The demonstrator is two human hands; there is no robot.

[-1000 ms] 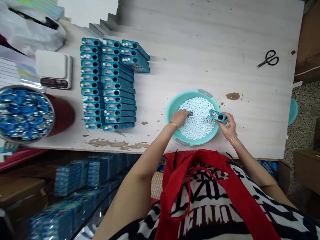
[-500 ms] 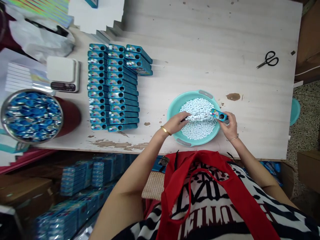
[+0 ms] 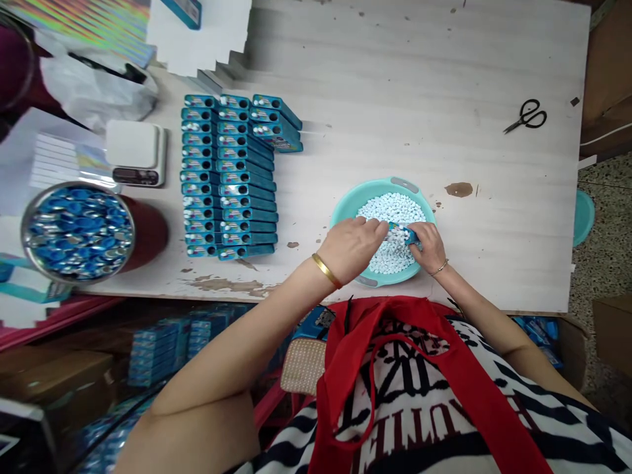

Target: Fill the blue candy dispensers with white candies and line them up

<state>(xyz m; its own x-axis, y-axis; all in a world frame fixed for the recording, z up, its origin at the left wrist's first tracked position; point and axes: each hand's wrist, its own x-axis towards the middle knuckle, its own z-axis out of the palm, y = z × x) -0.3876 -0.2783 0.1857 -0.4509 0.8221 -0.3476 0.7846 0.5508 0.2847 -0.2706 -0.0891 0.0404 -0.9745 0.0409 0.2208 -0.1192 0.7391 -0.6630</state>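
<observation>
Over a turquoise basin (image 3: 345,203) full of small white pellets (image 3: 392,207), both of my hands are close together. My right hand (image 3: 428,246) is closed around a small blue box (image 3: 409,234), which lies tilted above the pellets and is partly covered by my fingers. My left hand (image 3: 354,245) is at the box's other end, back of the hand up, fingers curled and pressed together. Whatever those left fingers hold is hidden from view. To the left stand rows of similar blue boxes (image 3: 247,178), each with a dark round hole in its end face.
A steel pot (image 3: 132,227) of blue and silver pieces stands at left, near a white kitchen scale (image 3: 133,148). Black scissors (image 3: 530,117) lie at the right of the table (image 3: 375,79). A stack of white card (image 3: 202,39) is at the upper left.
My right hand has brought the blue box left and lower over the pellets. My left hand has risen out of the pellets and moved to the box, its fingers now curled together.
</observation>
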